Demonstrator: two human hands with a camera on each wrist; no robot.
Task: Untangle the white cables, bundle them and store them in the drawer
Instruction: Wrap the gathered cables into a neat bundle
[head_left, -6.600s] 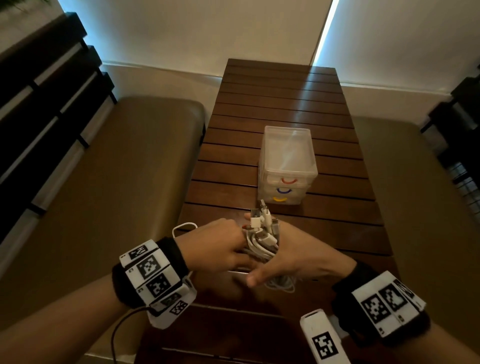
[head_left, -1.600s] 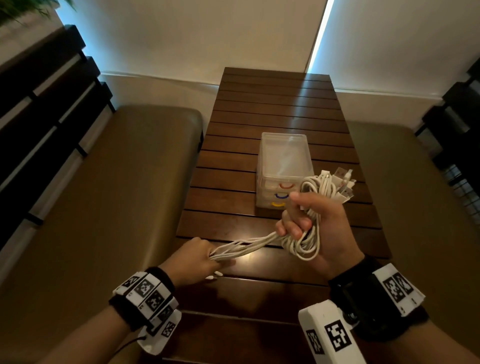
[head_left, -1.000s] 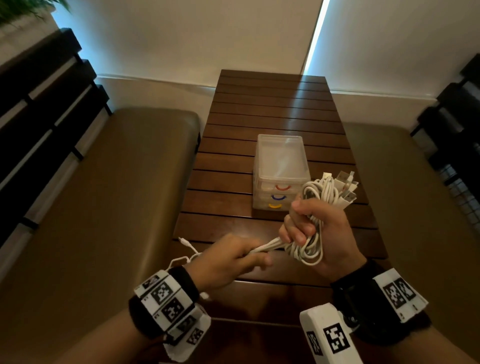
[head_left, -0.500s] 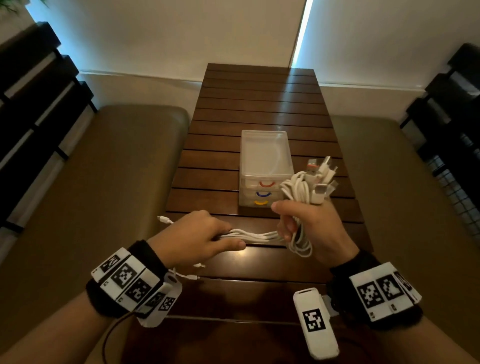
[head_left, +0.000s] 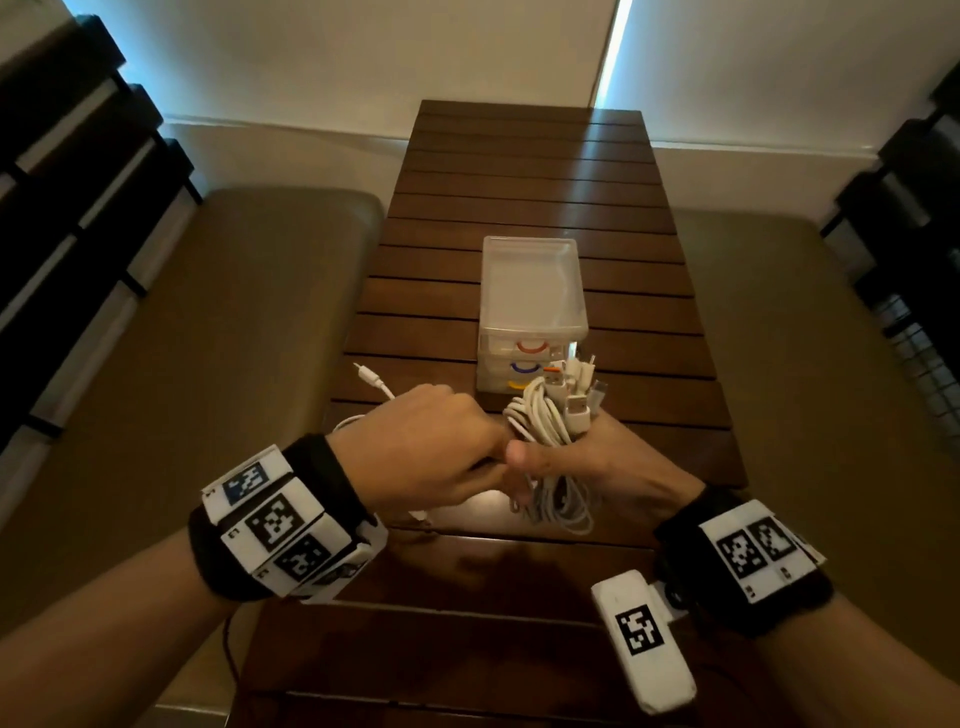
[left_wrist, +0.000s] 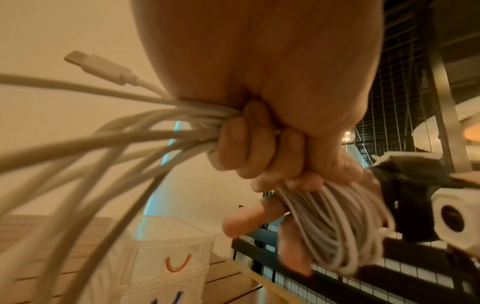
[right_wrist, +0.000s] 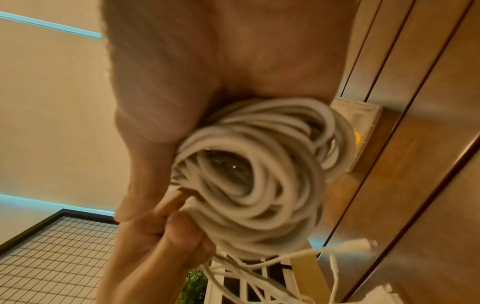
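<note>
My right hand (head_left: 527, 461) grips a coil of white cables (head_left: 545, 431) just above the wooden table (head_left: 524, 171). Several plugs (head_left: 576, 387) stick up from the top of the coil, and its loops hang below my fist. My left hand (head_left: 457, 457) is a fist pressed against the right thumb, its fingers (left_wrist: 246, 148) curled round the loose strands (left_wrist: 109, 133) that lead into the coil (right_wrist: 259, 174). One loose plug end (head_left: 366, 374) trails off behind the left hand. The translucent drawer unit (head_left: 532, 291) stands just beyond the hands, all three drawers shut.
The drawer fronts carry red (head_left: 531, 345), blue and yellow handles. Padded benches (head_left: 234, 332) run along both sides of the table. Dark slatted frames stand at the far left and right. The wall closes off the table's far end.
My left hand has slid right along the strands until it meets the right hand, so the stretch of cable between them is gone. The coil has come lower, in front of the drawers.
</note>
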